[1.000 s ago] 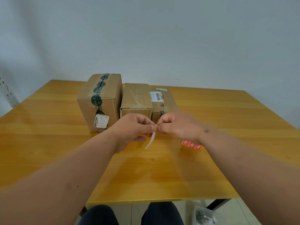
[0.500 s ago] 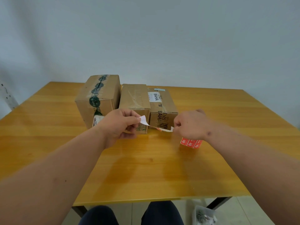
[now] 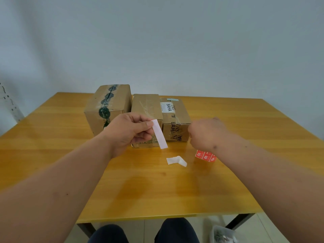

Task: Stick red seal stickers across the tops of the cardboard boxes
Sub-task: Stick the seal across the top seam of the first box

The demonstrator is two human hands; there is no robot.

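Three cardboard boxes stand in a row at the table's far middle: a tall one with dark green tape (image 3: 112,102), a middle one (image 3: 146,106), and a right one with a white BAHA label (image 3: 173,111). My left hand (image 3: 128,132) pinches the top of a long strip (image 3: 159,135) that hangs in front of the middle box; the side facing me is white. My right hand (image 3: 206,134) hovers in front of the right box, fingers curled in, with nothing visible in it. A red seal sticker sheet (image 3: 205,156) lies just below that wrist.
A bent white scrap of paper (image 3: 176,161) lies on the wooden table (image 3: 52,137) between my hands. Below the table's front edge are my knees and a clear plastic container (image 3: 222,234) on the floor at the right.
My hands have pulled apart from a joined pinch. The strip has separated: one long piece stays in my left hand, and a white scrap now lies on the table.
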